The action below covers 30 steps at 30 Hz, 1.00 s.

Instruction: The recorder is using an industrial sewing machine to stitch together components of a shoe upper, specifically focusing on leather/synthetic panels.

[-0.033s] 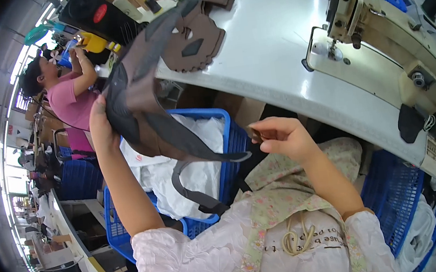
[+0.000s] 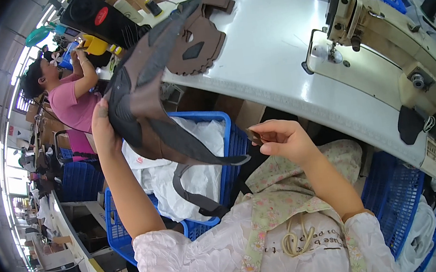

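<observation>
My left hand (image 2: 104,129) is closed on the edge of a floppy brown and black sewn leather-like piece (image 2: 143,104), its thumb outside and other fingers hidden behind it. The piece hangs over a blue basket, its narrow black end pointing towards my right hand. Its far end reaches the table, by scalloped brown cut pieces (image 2: 200,56). My right hand (image 2: 286,139) pinches a small dark brown thing (image 2: 254,136), too small to name, just right of that narrow end and apart from it. A dark strap (image 2: 195,196) trails below across the basket.
A white sewing table (image 2: 270,31) stretches ahead, with a cream sewing machine (image 2: 369,36) at its right. The blue basket (image 2: 221,115) with white bags stands below my left arm. More blue baskets (image 2: 396,190) flank my right. Another person in pink (image 2: 71,97) works at the left.
My left hand and the leather-like piece have shifted slightly right and down. The right hand stays nearly where it was, still pinching the small brown thing.
</observation>
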{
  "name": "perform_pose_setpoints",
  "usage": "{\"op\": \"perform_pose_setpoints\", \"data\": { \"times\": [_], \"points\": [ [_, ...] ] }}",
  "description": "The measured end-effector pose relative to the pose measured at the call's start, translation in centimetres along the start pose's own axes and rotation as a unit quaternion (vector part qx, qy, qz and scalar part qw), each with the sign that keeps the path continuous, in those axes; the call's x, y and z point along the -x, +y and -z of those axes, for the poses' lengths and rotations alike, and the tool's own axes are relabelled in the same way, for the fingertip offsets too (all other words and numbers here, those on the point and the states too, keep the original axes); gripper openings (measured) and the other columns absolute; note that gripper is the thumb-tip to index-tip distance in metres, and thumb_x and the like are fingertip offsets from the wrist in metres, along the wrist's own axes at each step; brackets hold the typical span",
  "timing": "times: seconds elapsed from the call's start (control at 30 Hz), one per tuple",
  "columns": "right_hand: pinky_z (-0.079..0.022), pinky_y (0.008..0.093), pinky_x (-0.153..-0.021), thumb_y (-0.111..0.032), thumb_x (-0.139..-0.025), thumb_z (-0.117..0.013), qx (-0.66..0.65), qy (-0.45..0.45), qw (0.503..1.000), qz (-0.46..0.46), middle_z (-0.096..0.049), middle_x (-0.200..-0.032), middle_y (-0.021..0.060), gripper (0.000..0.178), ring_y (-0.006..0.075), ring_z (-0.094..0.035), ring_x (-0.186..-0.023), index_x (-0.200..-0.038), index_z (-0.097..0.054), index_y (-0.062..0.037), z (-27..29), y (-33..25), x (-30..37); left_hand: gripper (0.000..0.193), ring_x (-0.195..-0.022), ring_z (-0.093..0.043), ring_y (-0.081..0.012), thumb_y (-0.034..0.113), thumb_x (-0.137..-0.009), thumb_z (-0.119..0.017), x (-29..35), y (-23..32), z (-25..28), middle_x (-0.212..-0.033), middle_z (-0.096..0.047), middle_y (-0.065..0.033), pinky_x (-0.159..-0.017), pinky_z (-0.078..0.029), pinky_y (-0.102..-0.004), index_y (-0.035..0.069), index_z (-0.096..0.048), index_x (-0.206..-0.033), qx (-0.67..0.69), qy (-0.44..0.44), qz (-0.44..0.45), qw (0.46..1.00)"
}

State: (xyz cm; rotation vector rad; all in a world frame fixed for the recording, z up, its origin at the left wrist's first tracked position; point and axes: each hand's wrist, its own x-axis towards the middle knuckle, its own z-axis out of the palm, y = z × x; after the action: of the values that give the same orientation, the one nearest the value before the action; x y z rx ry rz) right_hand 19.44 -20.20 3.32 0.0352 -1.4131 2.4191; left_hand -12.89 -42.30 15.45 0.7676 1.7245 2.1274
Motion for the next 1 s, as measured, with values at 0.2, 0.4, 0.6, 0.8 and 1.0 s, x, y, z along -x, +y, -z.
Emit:
{"op": "perform_pose_setpoints", "data": {
  "times": [0.2,0.4,0.6,0.8,1.0],
  "points": [
    [-0.046,0.0238,-0.088,-0.006,-0.086,-0.069,0.059,0.042,0.997,0.037,-0.063,-0.105,0.0020,0.040,0.0079,-0.057,-0.095,-0.125,-0.059,-0.0016,-0.8,-1.4,-1.8,0.026,-0.094,-0.060,-0.0145,0.023,-0.100,-0.048,1.1,-0.4,-0.3,-0.102,-0.063,-0.0068,-0.085,-0.048,-0.0295,0.000,-0.056,-0.109,-0.054,-0.001,-0.039,0.998],
    [-0.047,0.0246,-0.086,-0.008,-0.090,-0.065,0.128,0.158,0.972,0.118,-0.061,-0.106,0.0027,0.039,0.0083,-0.057,-0.093,-0.127,-0.055,-0.0009,-1.4,-3.8,-5.6,0.029,-0.098,-0.059,-0.0143,0.023,-0.101,-0.048,2.1,-0.7,-1.4,-0.105,-0.061,-0.0078,-0.088,-0.046,-0.0279,-0.002,-0.055,-0.113,-0.069,0.000,-0.060,0.996],
    [-0.047,0.0226,-0.079,-0.011,-0.091,-0.064,0.123,0.179,0.967,0.132,-0.059,-0.102,0.0035,0.037,0.0072,-0.056,-0.090,-0.126,-0.054,-0.0015,-1.6,-5.5,-7.3,0.031,-0.098,-0.059,-0.0147,0.024,-0.101,-0.047,2.8,-0.5,-2.7,-0.107,-0.061,-0.0090,-0.088,-0.047,-0.0283,-0.002,-0.053,-0.116,-0.065,-0.011,-0.070,0.995],
    [-0.042,0.0185,-0.057,-0.015,-0.093,-0.060,0.089,0.171,0.968,0.162,-0.062,-0.102,0.0033,0.037,0.0067,-0.054,-0.074,-0.128,-0.053,-0.0050,-2.7,-6.2,-8.0,0.036,-0.100,-0.060,-0.0173,0.028,-0.098,-0.051,2.4,-1.8,-2.0,-0.112,-0.061,-0.0104,-0.090,-0.046,-0.0305,-0.002,-0.053,-0.118,-0.025,-0.047,-0.049,0.997],
    [-0.043,0.0182,-0.052,-0.018,-0.097,-0.055,-0.041,0.106,0.984,0.134,-0.059,-0.098,0.0076,0.039,0.0064,-0.053,-0.071,-0.130,-0.048,0.0004,-5.5,-6.8,-8.1,0.041,-0.100,-0.061,-0.0176,0.033,-0.098,-0.051,1.6,-4.3,1.7,-0.112,-0.061,-0.0095,-0.089,-0.049,-0.0297,-0.001,-0.054,-0.119,0.014,-0.056,0.052,0.997]
  ]
}}
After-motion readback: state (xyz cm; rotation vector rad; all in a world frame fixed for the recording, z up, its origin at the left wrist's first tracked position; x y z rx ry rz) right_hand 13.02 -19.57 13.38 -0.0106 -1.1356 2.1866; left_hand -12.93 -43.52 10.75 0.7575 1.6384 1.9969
